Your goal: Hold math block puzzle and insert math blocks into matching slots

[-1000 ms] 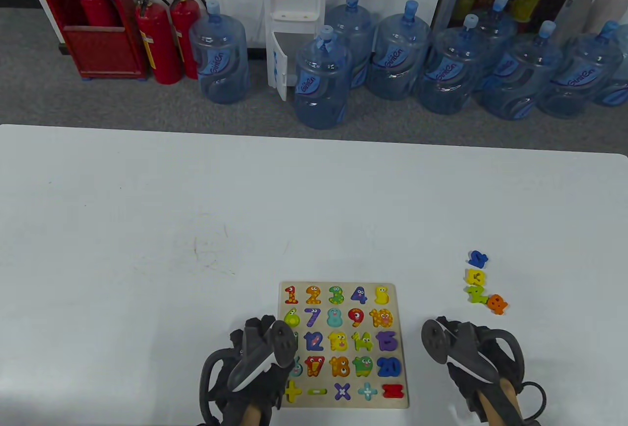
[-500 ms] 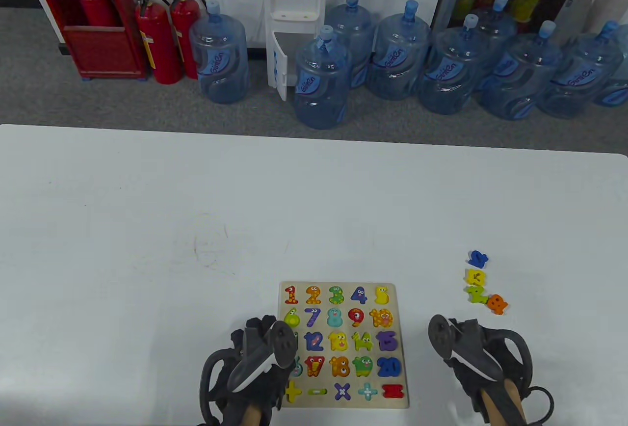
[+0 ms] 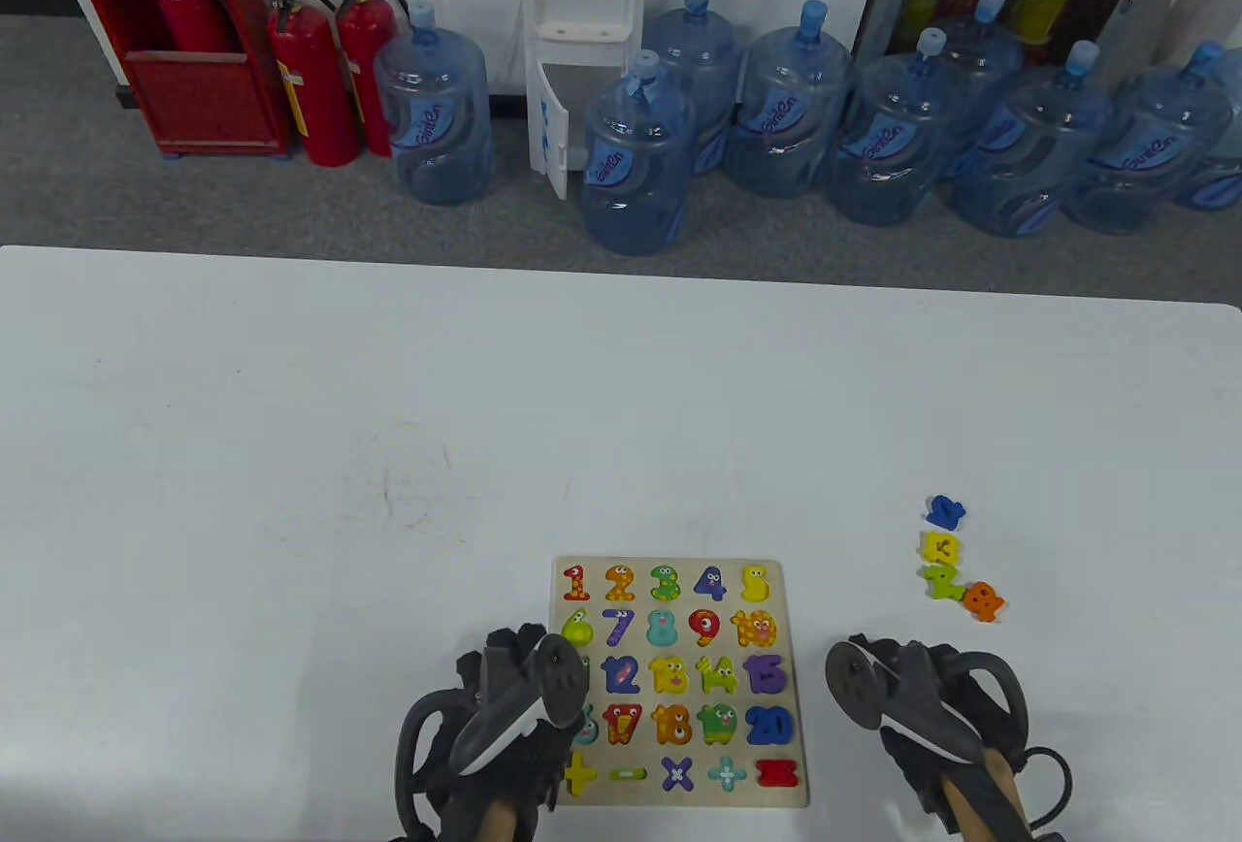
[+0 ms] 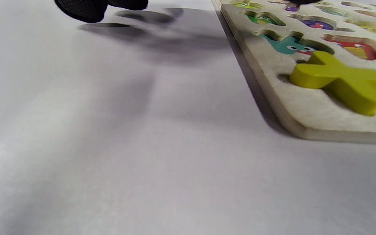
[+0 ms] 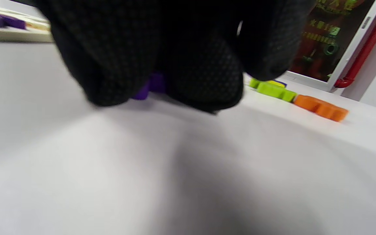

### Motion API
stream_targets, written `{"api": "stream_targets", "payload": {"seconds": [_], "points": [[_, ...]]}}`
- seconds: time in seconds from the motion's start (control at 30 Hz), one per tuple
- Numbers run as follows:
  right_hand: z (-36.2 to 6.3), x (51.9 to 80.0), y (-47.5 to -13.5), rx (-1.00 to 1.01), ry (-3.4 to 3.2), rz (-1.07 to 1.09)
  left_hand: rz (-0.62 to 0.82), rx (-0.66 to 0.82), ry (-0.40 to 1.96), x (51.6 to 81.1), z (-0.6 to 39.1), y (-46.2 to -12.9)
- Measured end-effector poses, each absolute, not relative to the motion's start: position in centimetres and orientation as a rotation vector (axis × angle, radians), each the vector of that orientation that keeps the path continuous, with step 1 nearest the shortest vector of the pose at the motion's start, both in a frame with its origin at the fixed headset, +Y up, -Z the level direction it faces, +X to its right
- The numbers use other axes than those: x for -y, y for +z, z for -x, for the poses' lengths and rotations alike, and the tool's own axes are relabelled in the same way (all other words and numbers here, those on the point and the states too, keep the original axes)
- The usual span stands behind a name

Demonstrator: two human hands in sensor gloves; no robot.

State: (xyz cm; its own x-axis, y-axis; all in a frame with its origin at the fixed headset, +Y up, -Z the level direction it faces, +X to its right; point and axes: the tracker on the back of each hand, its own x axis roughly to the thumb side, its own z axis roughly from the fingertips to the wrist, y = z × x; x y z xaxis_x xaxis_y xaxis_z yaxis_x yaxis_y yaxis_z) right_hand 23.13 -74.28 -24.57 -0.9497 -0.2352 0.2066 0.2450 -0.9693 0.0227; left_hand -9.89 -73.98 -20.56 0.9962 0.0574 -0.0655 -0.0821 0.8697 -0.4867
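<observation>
The wooden puzzle board [image 3: 679, 795] lies at the table's near edge with coloured numbers and signs in its slots. My left hand [image 3: 514, 687] rests on its left edge. In the left wrist view one fingertip [image 4: 86, 8] touches the table beside the board [image 4: 305, 111], where a yellow plus block [image 4: 338, 80] sits in its slot. My right hand [image 3: 912, 687] is on the table right of the board. In the right wrist view its fingers [image 5: 204, 81] are curled around a purple block [image 5: 153, 85], low over the table.
Loose blocks lie on the table at the right: blue [image 3: 944, 512], yellow [image 3: 940, 546], green [image 3: 943, 581] and orange [image 3: 984, 600]. The green [image 5: 276, 91] and orange [image 5: 320, 107] ones show beyond my right fingers. Water bottles and fire extinguishers stand on the floor past the table's far edge.
My right hand drifted slightly right, then came back left toward the board. My left hand and the board have not moved.
</observation>
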Motion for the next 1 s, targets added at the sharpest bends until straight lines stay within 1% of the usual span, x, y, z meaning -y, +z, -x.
{"api": "stream_targets", "payload": {"seconds": [0.5, 0.7, 0.8, 0.87, 1.0], "points": [[-21.7, 73.8, -23.7, 0.009, -2.87, 0.434, 0.512, -0.046, 0.077, 74.0, 9.9, -20.6], [-20.7, 73.0, -23.0, -0.053, -2.884, 0.498, 0.514, -0.044, 0.075, 74.0, 9.8, -20.6], [-19.7, 72.2, -22.6, -0.104, -2.9, 0.569, 0.517, -0.044, 0.075, 74.0, 9.8, -20.6], [-18.5, 71.7, -22.0, -0.15, -2.896, 0.657, 0.52, -0.046, 0.074, 74.0, 9.8, -20.6], [-16.3, 71.0, -20.8, -0.153, -2.94, 0.822, 0.514, -0.044, 0.077, 74.0, 9.8, -20.6]]}}
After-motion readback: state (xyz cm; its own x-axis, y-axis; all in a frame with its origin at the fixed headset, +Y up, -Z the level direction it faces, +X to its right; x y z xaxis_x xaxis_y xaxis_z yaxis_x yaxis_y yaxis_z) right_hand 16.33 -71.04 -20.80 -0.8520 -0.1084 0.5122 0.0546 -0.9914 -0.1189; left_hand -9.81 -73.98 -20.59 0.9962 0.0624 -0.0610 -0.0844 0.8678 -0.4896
